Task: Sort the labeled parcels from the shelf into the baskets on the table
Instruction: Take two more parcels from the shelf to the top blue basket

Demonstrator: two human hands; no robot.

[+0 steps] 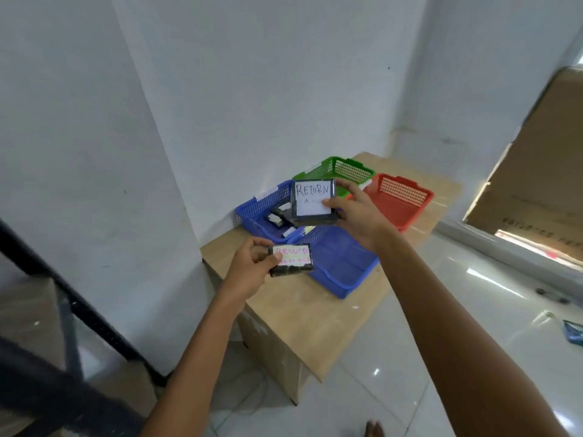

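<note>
My right hand (356,212) grips a black parcel (310,216) with a white label reading RETURN, held in the air over the baskets. My left hand (252,266) pinches a smaller black parcel (291,261) whose label has pink writing, held above the near edge of the table. On the wooden table (299,316) stand a blue basket at the back left (252,209) with several small parcels in it, a second blue basket (344,269) nearer me, a green basket (350,168) at the back and a red basket (400,203) to the right.
A black metal shelf frame (79,310) runs along the left edge of view. White walls close the corner behind the table. A large cardboard sheet (536,171) leans at the right. The floor is glossy white tile, with a small blue packet (572,331) lying on it.
</note>
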